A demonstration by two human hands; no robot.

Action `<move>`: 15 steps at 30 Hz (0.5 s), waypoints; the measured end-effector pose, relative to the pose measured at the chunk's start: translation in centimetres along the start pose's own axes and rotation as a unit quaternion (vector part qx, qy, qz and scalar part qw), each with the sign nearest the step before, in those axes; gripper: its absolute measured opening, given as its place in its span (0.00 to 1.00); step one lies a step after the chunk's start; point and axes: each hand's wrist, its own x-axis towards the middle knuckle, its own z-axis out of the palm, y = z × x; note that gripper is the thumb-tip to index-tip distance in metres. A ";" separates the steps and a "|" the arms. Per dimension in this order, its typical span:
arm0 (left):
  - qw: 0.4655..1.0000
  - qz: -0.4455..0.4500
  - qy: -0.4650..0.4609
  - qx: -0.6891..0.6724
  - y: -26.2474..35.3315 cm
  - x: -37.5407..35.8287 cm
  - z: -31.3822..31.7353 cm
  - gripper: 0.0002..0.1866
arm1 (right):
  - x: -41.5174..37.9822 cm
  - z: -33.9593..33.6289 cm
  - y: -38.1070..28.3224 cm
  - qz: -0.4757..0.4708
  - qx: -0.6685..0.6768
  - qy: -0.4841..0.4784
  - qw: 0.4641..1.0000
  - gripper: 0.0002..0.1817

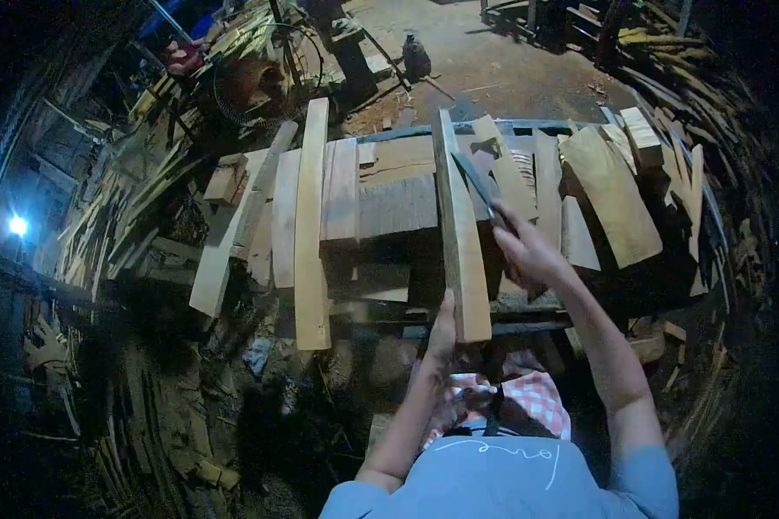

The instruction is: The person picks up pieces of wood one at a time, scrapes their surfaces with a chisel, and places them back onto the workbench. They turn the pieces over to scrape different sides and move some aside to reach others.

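Observation:
A long pale wooden plank point(471, 268) lies lengthwise before me, its near end reaching over the front edge of the bench. My left hand point(441, 335) is closed on that near end from the left side, thumb along the wood, the other fingers mostly hidden. In my right hand point(528, 251), the fingers are wrapped round the handle of a long-bladed knife point(473, 180). Its dark flat blade points up and left, with the tip close to the plank's right side. Farther left, a second pale plank point(312, 233) rests across the bench.
Several boards and offcuts cover the bench, among them a wide curved board point(612, 195) and a short block point(641, 138). A round fan point(268, 76) stands beyond on the left. Heaps of wood strips point(134, 208) lie at both sides. A dark jug point(416, 59) stands on the floor ahead.

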 end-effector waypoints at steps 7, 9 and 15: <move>0.996 -0.007 -0.070 -0.055 0.2 -3.9 -2.1 0.34 | 10.3 -3.3 3.3 0.067 -0.016 0.056 0.996 0.25; 0.976 -0.046 -0.145 -0.157 0.0 -4.0 -1.9 0.37 | 7.3 -2.0 6.6 -0.154 0.002 0.113 0.982 0.27; 0.998 -0.002 -0.054 0.044 2.2 -1.3 1.8 0.34 | -11.4 -2.4 -2.7 0.025 0.031 -0.005 0.999 0.31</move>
